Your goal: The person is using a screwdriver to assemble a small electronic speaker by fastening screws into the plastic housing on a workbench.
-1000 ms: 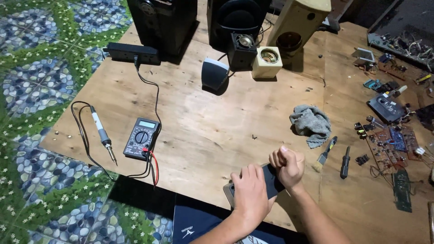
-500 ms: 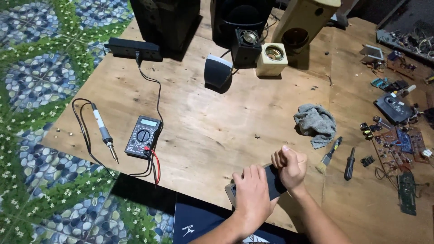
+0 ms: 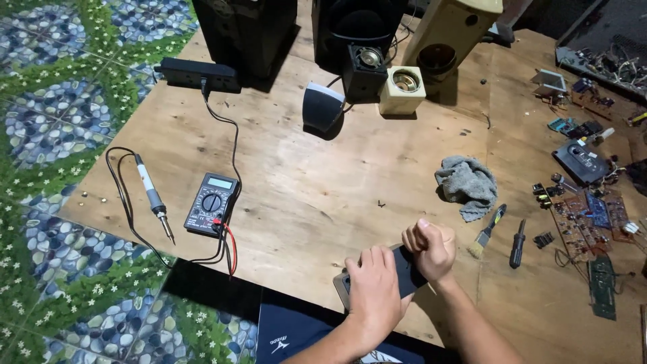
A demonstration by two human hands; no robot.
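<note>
Surface: a bare plywood counter [image 3: 323,175], scuffed and lit from above, lying low over the floor.
Room: floor [image 3: 47,87] tiled in a blue pebble and green leaf pattern along the left; dark speaker cabinets at the far edge.
Left side: one soldering iron [image 3: 149,195] with a black cord, one black digital multimeter [image 3: 212,203] with red and black leads, one black power strip [image 3: 199,73].
Far edge: two tall black speaker cabinets [image 3: 246,30], one pale wooden cabinet [image 3: 451,27], three small loose speakers, one grey [image 3: 321,106], one black [image 3: 364,71], one cream [image 3: 402,89].
Middle right: one crumpled grey rag [image 3: 466,180], one small brush [image 3: 486,230], one black-handled screwdriver [image 3: 517,243].
Far right: several circuit boards [image 3: 586,219] and small parts, too many and too small to count.
Left hand [image 3: 374,293]: lies flat on top of a small dark device [image 3: 404,273] at the near edge, fingers spread over it, pressing it down.
Right hand [image 3: 428,251]: grip pressed together in a fist at the device's right end; what it pinches is hidden.
Device: under the left palm, touching the right fist, just left of the brush.
</note>
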